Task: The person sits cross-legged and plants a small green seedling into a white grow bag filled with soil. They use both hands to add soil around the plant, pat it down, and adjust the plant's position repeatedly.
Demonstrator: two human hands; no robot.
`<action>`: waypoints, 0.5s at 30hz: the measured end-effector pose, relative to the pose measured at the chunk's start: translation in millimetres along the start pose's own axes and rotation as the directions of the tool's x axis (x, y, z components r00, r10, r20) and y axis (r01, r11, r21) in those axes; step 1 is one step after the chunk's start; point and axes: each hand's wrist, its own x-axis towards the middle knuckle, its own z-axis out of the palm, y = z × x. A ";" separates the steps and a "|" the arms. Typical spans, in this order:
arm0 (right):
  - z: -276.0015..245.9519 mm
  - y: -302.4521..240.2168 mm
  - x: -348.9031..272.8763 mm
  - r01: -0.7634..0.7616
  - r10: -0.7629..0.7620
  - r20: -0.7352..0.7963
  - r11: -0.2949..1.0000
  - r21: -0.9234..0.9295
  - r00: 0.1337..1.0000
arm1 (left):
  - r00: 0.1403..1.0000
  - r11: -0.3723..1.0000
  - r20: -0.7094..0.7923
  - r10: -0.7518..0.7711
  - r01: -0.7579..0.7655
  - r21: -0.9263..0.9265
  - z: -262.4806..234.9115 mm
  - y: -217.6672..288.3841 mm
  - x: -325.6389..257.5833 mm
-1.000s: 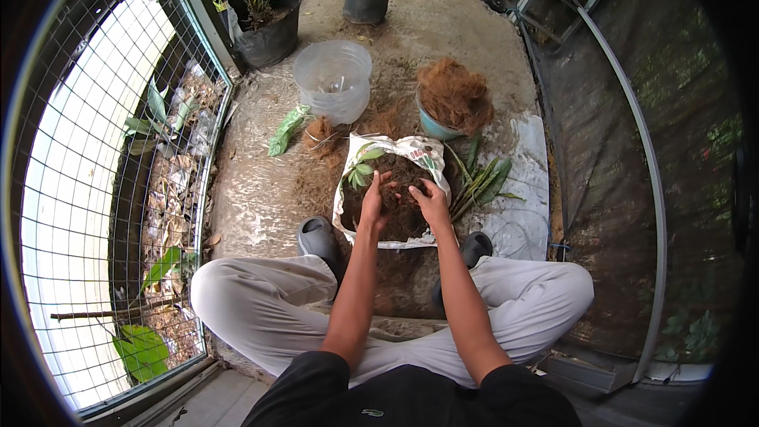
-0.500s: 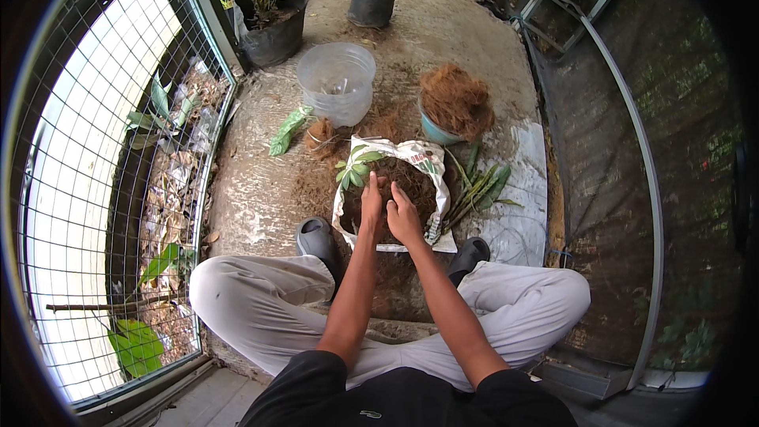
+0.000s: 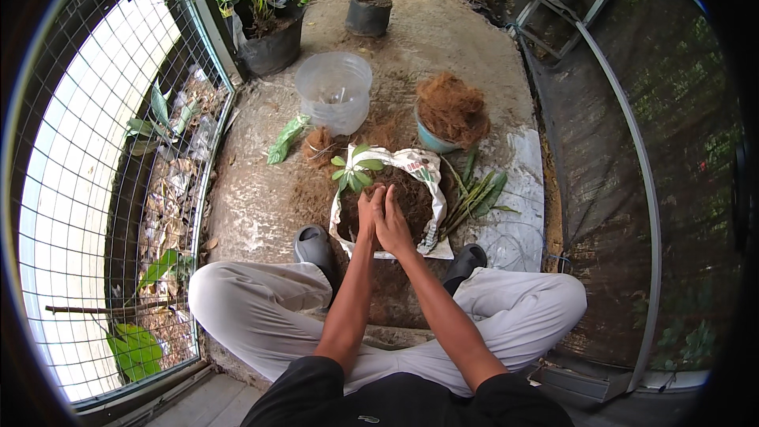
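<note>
Both hands have come together since a moment ago: left hand (image 3: pixel 367 209) and right hand (image 3: pixel 393 224) now press side by side, fingers together, over the soil (image 3: pixel 411 198) in the white bag (image 3: pixel 431 170), apparently gathering it; a seedling (image 3: pixel 356 170) sits just beyond, a clear pot (image 3: pixel 334 91) further off

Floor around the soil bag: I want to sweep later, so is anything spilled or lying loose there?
Yes. Brown soil and fibre are scattered on the concrete floor around the white soil bag. Loose green leaves lie beside the bag on the right, and one leaf lies near the clear plastic pot.
</note>
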 end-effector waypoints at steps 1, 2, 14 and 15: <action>0.8 -4.4 -0.4 0.022 -0.023 -0.006 0.999 -0.038 1.000 | 1.000 1.000 0.002 0.003 -0.003 -0.015 -1.6 -3.5 1.6; 0.4 -3.6 -1.5 0.038 -0.040 -0.018 0.996 -0.081 0.999 | 1.000 0.999 0.013 0.002 -0.002 -0.032 2.5 -0.8 -0.1; 8.4 6.2 -4.3 -0.043 0.019 -0.078 0.948 -0.314 0.997 | 0.998 0.997 0.066 0.003 0.002 -0.073 12.4 12.7 -13.6; 9.1 8.2 -4.0 -0.045 0.020 -0.079 0.945 -0.324 0.997 | 0.998 0.996 0.067 -0.019 0.025 -0.086 13.5 13.8 -13.9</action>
